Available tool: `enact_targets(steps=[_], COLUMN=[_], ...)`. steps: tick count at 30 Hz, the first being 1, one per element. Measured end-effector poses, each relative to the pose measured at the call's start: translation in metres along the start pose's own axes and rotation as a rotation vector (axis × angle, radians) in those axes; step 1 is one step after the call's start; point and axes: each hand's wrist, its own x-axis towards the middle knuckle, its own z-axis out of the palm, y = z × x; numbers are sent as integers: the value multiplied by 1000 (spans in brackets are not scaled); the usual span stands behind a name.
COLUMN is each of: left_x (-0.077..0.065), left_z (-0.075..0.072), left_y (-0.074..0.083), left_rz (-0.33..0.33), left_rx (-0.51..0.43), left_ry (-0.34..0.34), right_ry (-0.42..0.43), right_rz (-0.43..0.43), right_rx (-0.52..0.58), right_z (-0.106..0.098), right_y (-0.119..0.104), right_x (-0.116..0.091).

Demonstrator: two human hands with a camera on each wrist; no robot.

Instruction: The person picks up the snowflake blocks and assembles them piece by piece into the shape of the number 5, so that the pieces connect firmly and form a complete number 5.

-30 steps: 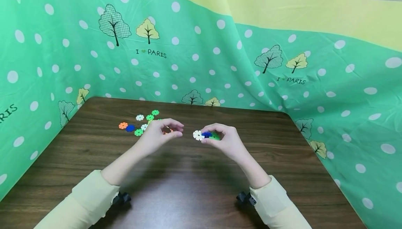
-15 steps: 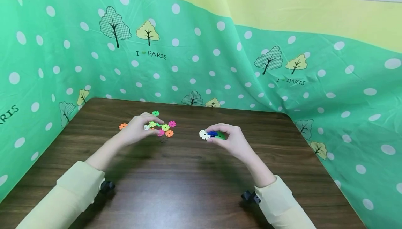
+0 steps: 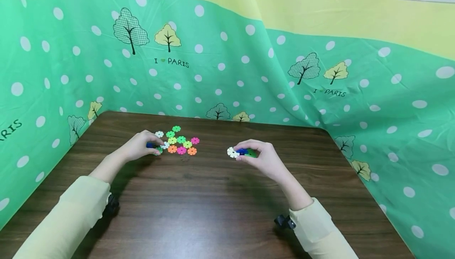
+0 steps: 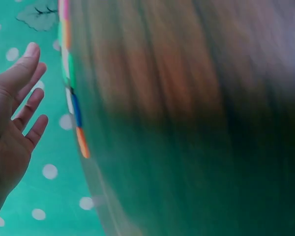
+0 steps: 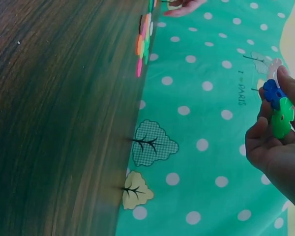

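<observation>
My right hand pinches a short chain of notched plastic discs, snowflake-shaped building pieces. A white disc sticks out at its left end, a blue disc sits in the middle and a green disc lies toward the palm. My left hand is at the left side of the loose discs, its thumb and fingers spread over a blue disc. In the left wrist view the fingers look apart and hold nothing; whether they touch the blue disc I cannot tell.
Several loose discs lie grouped on the brown wooden table, among them a pink disc, an orange disc and a green disc. A green polka-dot cloth hangs around the table's back and sides.
My left hand has moved left across the loose discs to their left side, uncovering several and hiding an orange one. My right hand has shifted slightly right, still pinching the chain.
</observation>
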Motion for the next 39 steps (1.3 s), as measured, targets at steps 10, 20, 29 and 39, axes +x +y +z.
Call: enact_targets(steps=[10,20,29,39], left_x=[-2,2,2,2], left_z=[6,8,6,7], left_y=[-21,-18,-14,-11], left_rz=[-19,-53,-36,-52], left_rx=[59,21,120,10], left_ry=[-55,-101,-69,-49], right_ry=[-7,-1,5,0], right_rz=[8,5,49,-52], right_rx=[2,-15,-2,-20], right_z=[0,-2,2,2], right_y=[3,3,34,44], right_x=[0,0,3,3])
